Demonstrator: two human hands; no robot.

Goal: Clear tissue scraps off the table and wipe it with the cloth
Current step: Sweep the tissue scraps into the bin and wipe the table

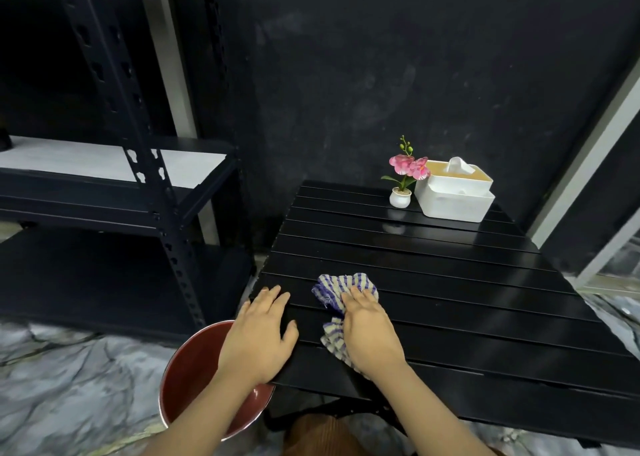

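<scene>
A black slatted table (pixel 450 282) fills the right half of the view. On its near left part lies a crumpled blue-and-white striped cloth (pixel 341 287). My right hand (pixel 370 331) presses flat on the cloth, fingers spread over it. My left hand (pixel 263 331) rests palm down on the table's left edge, fingers apart, holding nothing. No tissue scraps show on the table top.
A white tissue box (pixel 453 192) and a small potted pink flower (pixel 403 178) stand at the table's far side. A red bin (pixel 194 369) sits on the floor below the left edge. Dark metal shelving (pixel 138 178) stands to the left.
</scene>
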